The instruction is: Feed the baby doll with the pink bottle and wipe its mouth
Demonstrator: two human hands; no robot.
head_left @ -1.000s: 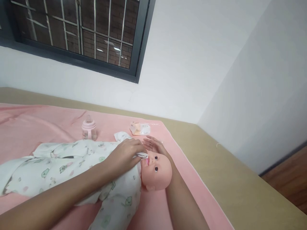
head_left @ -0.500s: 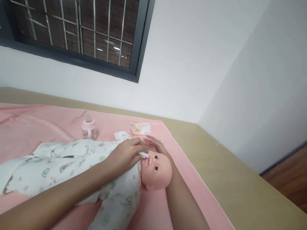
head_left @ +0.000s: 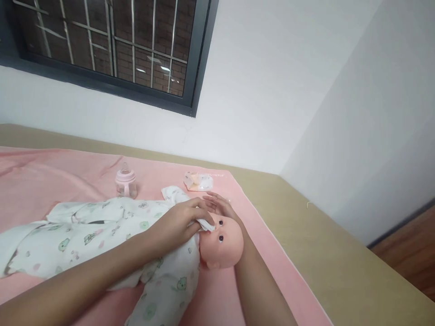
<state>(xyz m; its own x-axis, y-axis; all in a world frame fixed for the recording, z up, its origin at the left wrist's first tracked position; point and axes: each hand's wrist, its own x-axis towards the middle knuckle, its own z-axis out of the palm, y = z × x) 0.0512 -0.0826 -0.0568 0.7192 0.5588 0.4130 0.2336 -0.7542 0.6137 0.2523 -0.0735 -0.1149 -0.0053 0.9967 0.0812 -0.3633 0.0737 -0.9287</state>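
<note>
A bald baby doll point(head_left: 224, 249) lies on its back, head to the right, dressed in a white printed outfit point(head_left: 84, 244). Between the fingers of my left hand point(head_left: 185, 219) is a white wipe point(head_left: 206, 225), pressed over the doll's mouth and covering it. My right hand point(head_left: 219, 203) rests at the far side of the doll's head, fingers stretched out and holding nothing visible. The right wrist and forearm run along the crown of the head; part of the palm is hidden behind it.
A pink baby bottle point(head_left: 125, 182) stands behind the doll's body. Farther right lies a small wipes packet point(head_left: 200, 181). Beneath is a pink blanket point(head_left: 217, 299) on a tan surface point(head_left: 306, 253). White walls and a barred window point(head_left: 112, 45) border the back.
My left hand has shifted slightly right with the wipe, which now covers the doll's mouth that showed before. My right hand and the doll look nearly unmoved.
</note>
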